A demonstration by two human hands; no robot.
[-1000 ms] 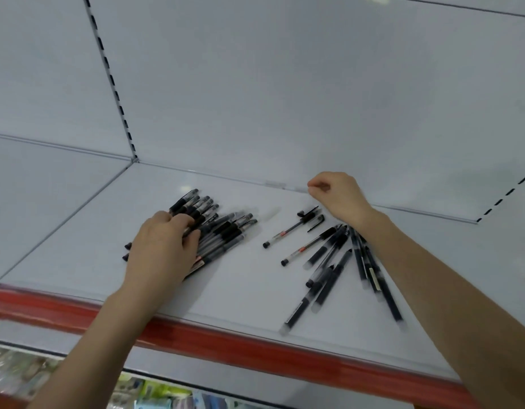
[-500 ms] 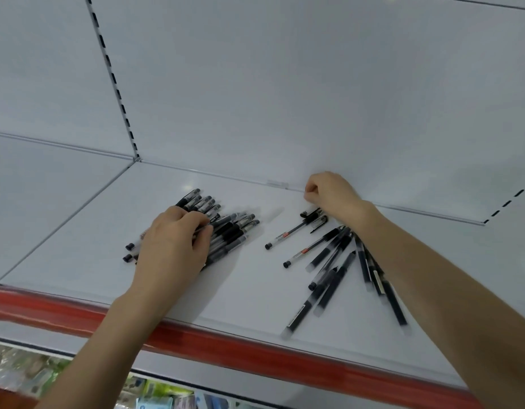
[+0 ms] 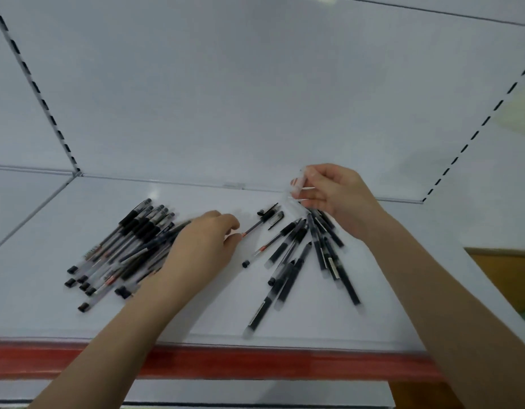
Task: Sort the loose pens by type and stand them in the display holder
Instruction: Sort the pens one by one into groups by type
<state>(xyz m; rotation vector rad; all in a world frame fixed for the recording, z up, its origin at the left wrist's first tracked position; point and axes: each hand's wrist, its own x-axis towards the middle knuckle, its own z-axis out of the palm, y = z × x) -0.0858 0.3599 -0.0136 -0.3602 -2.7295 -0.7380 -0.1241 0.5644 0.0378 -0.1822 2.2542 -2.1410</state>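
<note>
Sorting looks part done: on the shelf [image 3: 196, 320], black pens [image 3: 284, 278] fan lower centre, grip pens [image 3: 131, 240] heaped left. Left hand [image 3: 202, 249] pinches a slim pen [image 3: 255, 227] by its end; right hand [image 3: 340, 196], farther back, pinches clear pens [image 3: 296, 184]. Holder unseen; none stood yet.

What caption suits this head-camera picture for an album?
Left hand, by a pen pile, reaches for a thin pen; right hand pinches a clear item.

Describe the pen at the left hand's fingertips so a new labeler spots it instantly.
On the white shelf, between the left pile and the right fan of pens, two slim clear pens lie roughly parallel. The target pen is the farther one, its orange-marked end pinched by the left hand; its twin lies untouched.
</note>
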